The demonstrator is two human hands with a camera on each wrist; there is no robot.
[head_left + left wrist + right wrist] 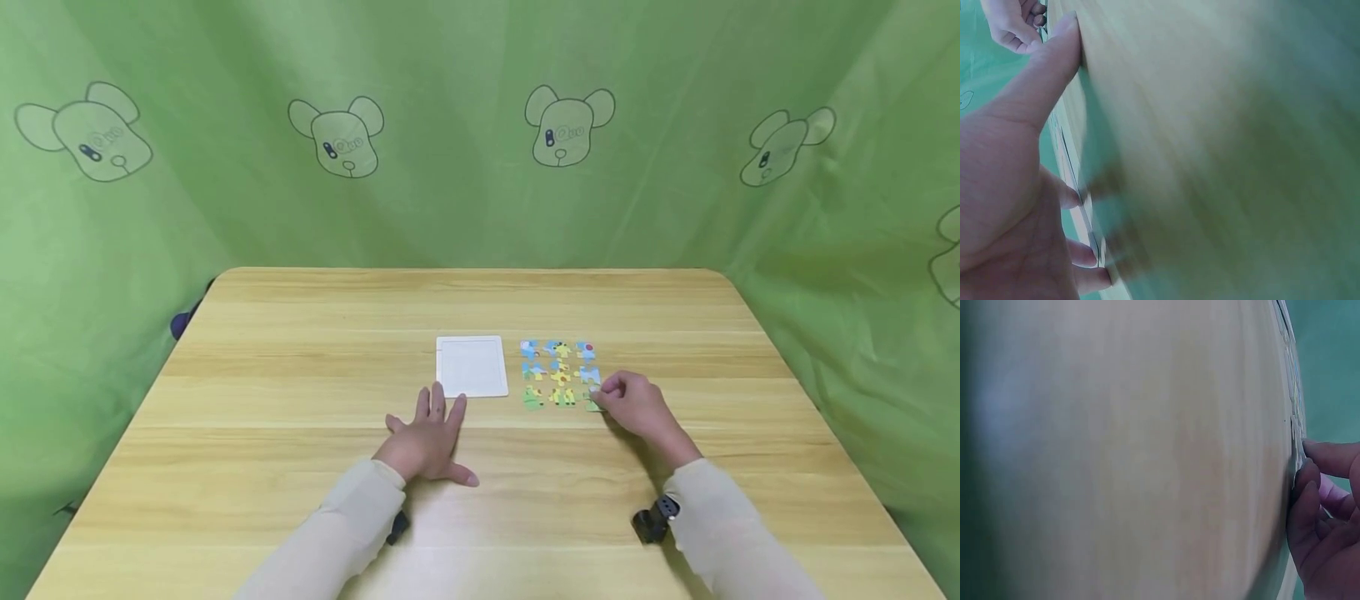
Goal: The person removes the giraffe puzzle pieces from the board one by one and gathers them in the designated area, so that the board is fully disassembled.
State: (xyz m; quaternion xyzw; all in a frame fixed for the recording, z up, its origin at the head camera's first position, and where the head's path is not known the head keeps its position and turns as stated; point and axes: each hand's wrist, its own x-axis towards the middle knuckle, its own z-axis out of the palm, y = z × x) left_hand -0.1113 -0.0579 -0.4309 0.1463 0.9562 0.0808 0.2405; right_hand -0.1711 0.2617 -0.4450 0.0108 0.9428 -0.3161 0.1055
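Observation:
A square white puzzle tray (472, 367) lies flat in the middle of the table. My left hand (427, 442) is spread wide, its fingertips at the tray's near edge; in the left wrist view the thumb (1054, 69) reaches out over the wood. To the right of the tray, colourful jigsaw pieces (561, 375) lie in spaced rows, blue at the top and green at the bottom, with yellow figures. At their lower right corner my right hand (633, 404) pinches a green puzzle piece (592, 407) between thumb and fingers, low against the tabletop. The fingertips partly hide that piece.
The light wooden table (285, 350) has rounded far corners. A green curtain (450, 217) with bear-head outlines hangs behind it and along both sides. A black wrist camera (655, 520) sits below the right sleeve, close over the wood.

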